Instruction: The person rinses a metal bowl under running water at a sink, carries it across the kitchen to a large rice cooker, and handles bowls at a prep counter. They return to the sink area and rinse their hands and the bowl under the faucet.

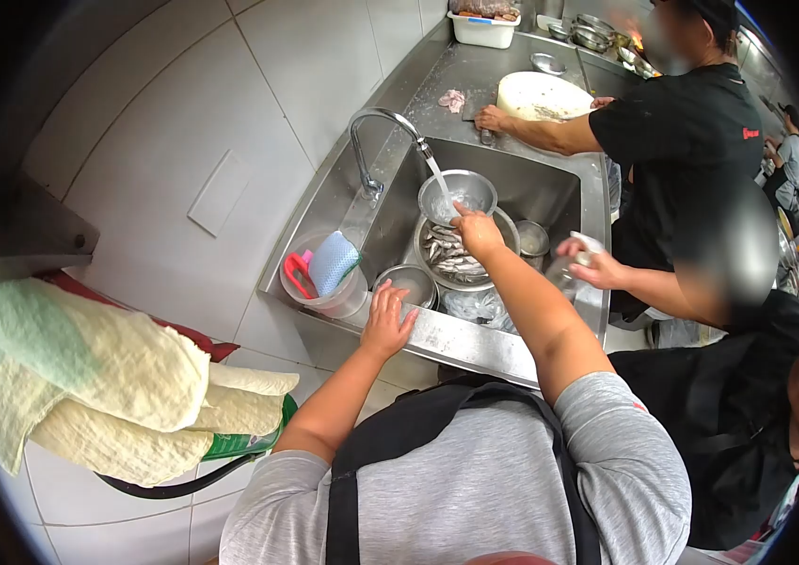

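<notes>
Water runs from the tap (390, 121) into a small metal bowl (461, 181). My right hand (478, 232) grips the near rim of this bowl. Just below it sits a larger metal bowl (501, 273) full of small silvery fish (451, 252), partly covered by my right arm. My left hand (388, 318) lies on the front edge of the sink (456, 350), fingers spread and nothing in them. Close to that hand is another metal bowl (409, 279) inside the sink.
A clear plastic tub (343, 297) with a blue sponge (332, 264) and a red-handled item stands at the left. To the right, a co-worker's hand (597, 266) holds something over the sink edge. Another person cuts beside a round white board (541, 97). Cloths (89, 377) hang at the left.
</notes>
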Motion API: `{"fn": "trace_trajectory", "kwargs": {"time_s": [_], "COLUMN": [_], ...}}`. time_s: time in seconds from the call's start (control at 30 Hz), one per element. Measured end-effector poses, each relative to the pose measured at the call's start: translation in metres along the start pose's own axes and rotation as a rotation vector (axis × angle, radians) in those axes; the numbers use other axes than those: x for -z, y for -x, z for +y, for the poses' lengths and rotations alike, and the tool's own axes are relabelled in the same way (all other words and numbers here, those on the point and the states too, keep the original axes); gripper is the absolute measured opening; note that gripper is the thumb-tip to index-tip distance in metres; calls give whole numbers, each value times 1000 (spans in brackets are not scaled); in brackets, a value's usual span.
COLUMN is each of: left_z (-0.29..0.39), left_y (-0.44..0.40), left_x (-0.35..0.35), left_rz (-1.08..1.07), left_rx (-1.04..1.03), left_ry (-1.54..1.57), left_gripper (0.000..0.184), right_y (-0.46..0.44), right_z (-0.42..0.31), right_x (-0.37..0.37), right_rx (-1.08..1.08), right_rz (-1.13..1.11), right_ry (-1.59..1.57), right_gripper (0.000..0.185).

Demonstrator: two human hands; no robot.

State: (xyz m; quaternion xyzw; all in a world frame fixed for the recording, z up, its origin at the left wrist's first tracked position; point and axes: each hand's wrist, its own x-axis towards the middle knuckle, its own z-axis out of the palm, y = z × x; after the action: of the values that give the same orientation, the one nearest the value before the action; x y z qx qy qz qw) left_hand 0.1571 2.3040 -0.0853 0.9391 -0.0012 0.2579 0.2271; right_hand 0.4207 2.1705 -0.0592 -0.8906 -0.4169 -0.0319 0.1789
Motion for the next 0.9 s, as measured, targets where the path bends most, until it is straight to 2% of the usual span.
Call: {"fn": "trace_trajectory", "kwargs": {"time_s": [0.13,0.23,0.27,0.37,0.4,0.43,0.5,0.6,0.7,0.73,0.83,0.9], "left_z": [-1,-1,-1,1,-1,-2,-4,-2,-1,-2,-3,-2], "left_y": [2,1,0,2,2,2,2,2,1,2,2,1], "left_x": [-3,-3,-3,-3,-5,-6,-7,-6,-5,-5,-6,-5], "left_rz": [-39,-45,-51,-74,-75,-75,-72,-75,-86,-92,-115,-95], "left_rx": [-8,31,36,51,52,54,50,56,73,77,109,107], "left_ry": [-57,-30,-36,-47,-49,-53,-48,-57,-67,-70,-62,-59], "left_gripper": [43,43,43,42,42,42,42,42,42,42,42,40], "right_y": [5,-6,-18,-30,-44,-44,-65,-60,-58,-53,-52,-56], "right_z": [-2,-17,-2,-23,-9,-25,-10,-10,-5,-8,-14,-12], "right_x": [9,29,5,51,43,63,54,50,33,21,17,19], "right_rx": [56,-337,-340,-722,-686,-828,-945,-696,-129,-98,14,35], "right_rz": [12,-116,106,7,-15,144,122,-80,-177,-113,-150,-109], "right_ry": [62,-429,-757,-1706,-1805,-1840,-1876,-1339,-164,-111,143,112], "right_gripper": [19,17,24,31,36,38,39,37,37,35,33,27]}}
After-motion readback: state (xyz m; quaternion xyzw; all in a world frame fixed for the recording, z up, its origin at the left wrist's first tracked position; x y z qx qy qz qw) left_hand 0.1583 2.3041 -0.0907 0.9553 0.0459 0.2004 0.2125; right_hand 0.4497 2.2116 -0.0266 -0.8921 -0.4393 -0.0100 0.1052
